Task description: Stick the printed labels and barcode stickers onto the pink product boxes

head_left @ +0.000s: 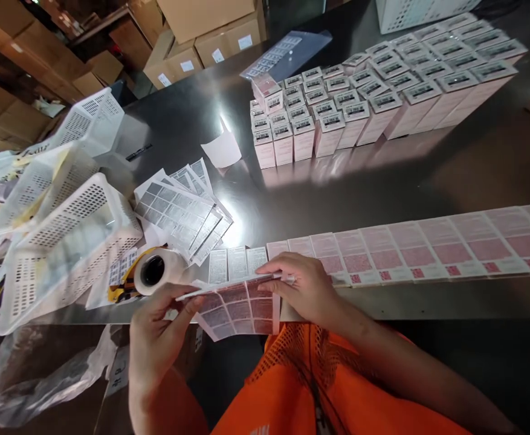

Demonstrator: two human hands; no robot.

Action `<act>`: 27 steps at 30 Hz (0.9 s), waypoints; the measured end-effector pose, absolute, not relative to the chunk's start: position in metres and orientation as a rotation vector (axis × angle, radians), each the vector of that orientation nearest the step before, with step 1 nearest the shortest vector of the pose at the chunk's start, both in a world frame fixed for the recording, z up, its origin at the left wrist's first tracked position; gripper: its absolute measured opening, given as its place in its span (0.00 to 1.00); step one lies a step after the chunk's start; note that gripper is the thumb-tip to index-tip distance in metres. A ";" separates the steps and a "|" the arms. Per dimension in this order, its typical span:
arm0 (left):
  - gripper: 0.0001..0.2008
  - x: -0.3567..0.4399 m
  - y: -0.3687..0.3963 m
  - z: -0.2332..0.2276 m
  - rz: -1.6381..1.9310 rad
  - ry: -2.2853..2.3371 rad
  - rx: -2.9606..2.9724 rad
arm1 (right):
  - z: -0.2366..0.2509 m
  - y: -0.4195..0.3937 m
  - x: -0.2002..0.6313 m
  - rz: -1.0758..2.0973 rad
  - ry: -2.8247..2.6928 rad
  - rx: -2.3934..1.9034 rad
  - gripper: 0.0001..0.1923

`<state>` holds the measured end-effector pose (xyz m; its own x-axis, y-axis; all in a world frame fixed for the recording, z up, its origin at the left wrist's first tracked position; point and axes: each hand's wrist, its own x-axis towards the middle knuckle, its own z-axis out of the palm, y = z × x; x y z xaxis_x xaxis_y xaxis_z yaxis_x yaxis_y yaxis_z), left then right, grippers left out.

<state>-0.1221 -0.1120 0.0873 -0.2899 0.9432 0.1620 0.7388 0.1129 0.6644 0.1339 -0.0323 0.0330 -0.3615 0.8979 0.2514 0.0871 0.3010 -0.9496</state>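
Observation:
Both hands hold a sheet of labels at the table's front edge, its lower part hanging down toward me. My left hand pinches the sheet's left end between thumb and fingers. At the upper right edge, my right hand has thumb and fingers closed on it. Just beyond the sheet, several small boxes with printed grey labels stand side by side. A long row of pink and white boxes continues from them to the right along the front edge.
Upright boxes with barcode labels stand in a block at the back. Loose label sheets lie left of centre, near a tape dispenser. White perforated baskets line the left side. A pen and a plastic sleeve lie farther back.

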 end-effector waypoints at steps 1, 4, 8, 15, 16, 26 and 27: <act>0.08 -0.121 -0.110 0.088 1.021 2.037 1.704 | 0.036 -0.032 0.135 1.172 -1.682 -0.934 0.09; 0.06 -0.116 -0.108 0.088 1.182 1.802 1.582 | 0.042 -0.032 0.135 1.295 -1.622 -0.965 0.09; 0.06 -0.106 -0.106 0.078 1.356 1.722 1.179 | 0.045 -0.033 0.132 1.502 -1.485 -0.978 0.07; 0.07 -0.094 -0.099 0.070 1.416 1.870 1.109 | 0.040 -0.037 0.132 1.625 -1.303 -0.980 0.03; 0.07 -0.094 -0.098 0.069 1.412 1.888 1.130 | 0.039 -0.037 0.133 1.608 -1.292 -0.979 0.04; 0.06 -0.087 -0.100 0.069 1.425 2.063 1.213 | 0.025 -0.038 0.133 1.458 -1.291 -1.018 0.10; 0.06 -0.087 -0.100 0.068 1.442 2.069 1.215 | 0.024 -0.038 0.133 1.392 -1.296 -1.010 0.11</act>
<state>-0.0867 -0.0997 0.0685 -0.5761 0.7960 0.1858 0.4499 0.1190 0.8851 0.1333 -0.0376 0.0240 -0.2093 0.9773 0.0325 -0.1023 0.0112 -0.9947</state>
